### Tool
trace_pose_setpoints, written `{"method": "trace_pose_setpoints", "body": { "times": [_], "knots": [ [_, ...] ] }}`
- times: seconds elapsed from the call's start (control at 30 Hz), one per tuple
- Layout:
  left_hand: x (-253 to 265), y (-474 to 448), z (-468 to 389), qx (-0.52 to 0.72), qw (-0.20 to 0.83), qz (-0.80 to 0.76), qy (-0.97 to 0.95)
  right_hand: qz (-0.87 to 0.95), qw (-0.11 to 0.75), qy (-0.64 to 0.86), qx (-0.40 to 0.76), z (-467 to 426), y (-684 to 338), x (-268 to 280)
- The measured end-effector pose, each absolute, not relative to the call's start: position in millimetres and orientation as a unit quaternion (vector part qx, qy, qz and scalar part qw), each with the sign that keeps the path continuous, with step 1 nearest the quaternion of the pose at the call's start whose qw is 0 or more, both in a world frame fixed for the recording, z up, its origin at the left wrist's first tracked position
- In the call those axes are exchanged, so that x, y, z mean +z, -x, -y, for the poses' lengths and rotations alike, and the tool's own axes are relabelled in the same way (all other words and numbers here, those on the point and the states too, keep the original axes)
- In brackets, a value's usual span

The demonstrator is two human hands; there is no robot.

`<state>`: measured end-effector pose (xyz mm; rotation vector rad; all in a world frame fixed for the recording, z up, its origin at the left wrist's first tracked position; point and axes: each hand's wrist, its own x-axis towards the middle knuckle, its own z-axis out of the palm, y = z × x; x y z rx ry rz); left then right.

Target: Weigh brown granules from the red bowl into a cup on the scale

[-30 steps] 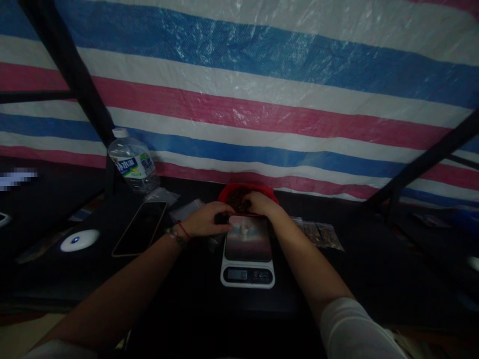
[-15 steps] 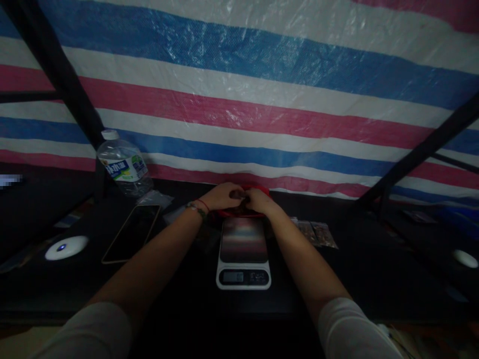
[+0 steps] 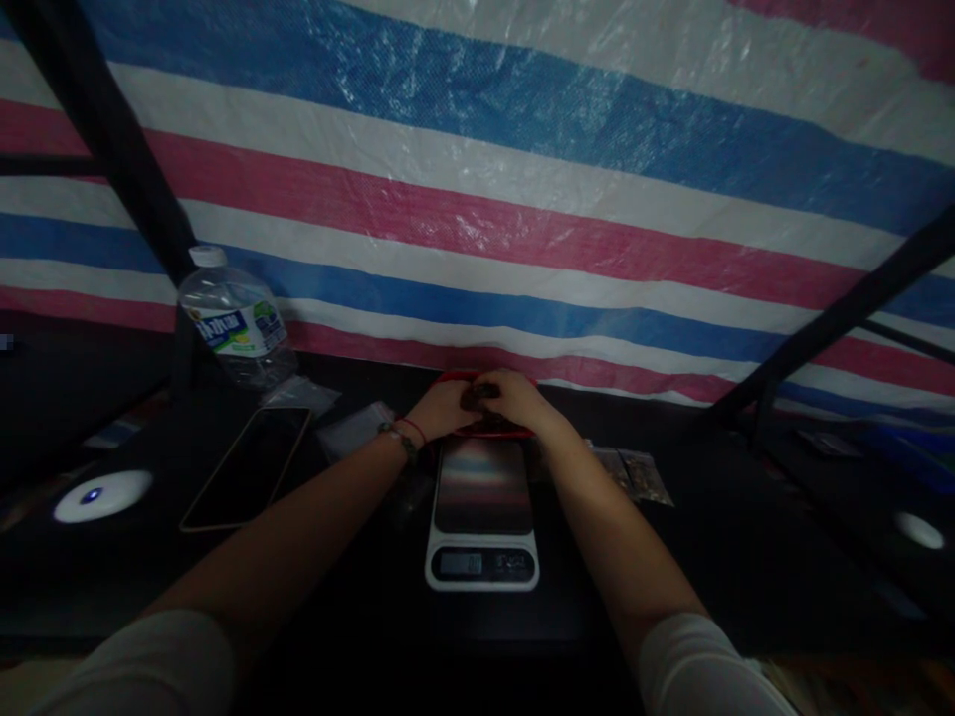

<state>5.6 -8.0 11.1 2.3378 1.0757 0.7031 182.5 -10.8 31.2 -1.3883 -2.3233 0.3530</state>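
Note:
Both my hands reach into a red tray [image 3: 531, 380] at the back of the black table. My left hand [image 3: 446, 408], with a red string and a beaded bracelet at its wrist, has its fingers curled down into dark brown contents. Beside it my right hand [image 3: 514, 398] is bent over the same dark stuff, fingers closed in. The dimness keeps me from making out what the fingers hold. Right in front of the tray lies a white kitchen scale [image 3: 482, 487] with a dark plate and a lit display. Nothing rests on its plate.
Small filled zip bags [image 3: 646, 477] lie right of my right forearm. At left are a phone [image 3: 250, 467], a clear bottle [image 3: 237, 328], flat clear bags [image 3: 356, 430] and a white oval device [image 3: 102, 496]. A striped tarp [image 3: 477, 219] hangs behind, with slanted dark posts [image 3: 123, 139].
My left hand has moved down a little deeper into the tray, and my right hand has shifted slightly over it. The scale's display now shows digits. The view has tilted slightly.

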Motion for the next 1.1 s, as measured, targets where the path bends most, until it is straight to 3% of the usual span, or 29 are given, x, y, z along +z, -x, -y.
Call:
{"method": "trace_pose_setpoints", "body": {
  "times": [0.27, 0.5, 0.7, 0.93, 1.0, 1.1],
  "knots": [
    [4, -7, 7, 0.267, 0.225, -0.407, -0.844, 0.832, 0.202, 0.485, 0.178, 14, -182, 33],
    [2, -8, 4, 0.248, 0.216, -0.406, -0.853, 0.829, 0.190, 0.512, 0.118, 8, -183, 27],
    [5, -10, 8, 0.231, 0.214, -0.426, -0.848, 0.806, 0.272, 0.517, 0.093, 5, -179, 19],
    [3, -9, 5, 0.255, 0.222, -0.432, -0.836, 0.818, 0.275, 0.500, 0.067, 6, -175, 23],
    [2, -8, 3, 0.274, 0.219, -0.441, -0.826, 0.817, 0.249, 0.518, 0.048, 9, -179, 31],
    [4, -6, 3, 0.279, 0.198, -0.454, -0.823, 0.825, 0.122, 0.548, 0.059, 17, -185, 38]
  ]
}}
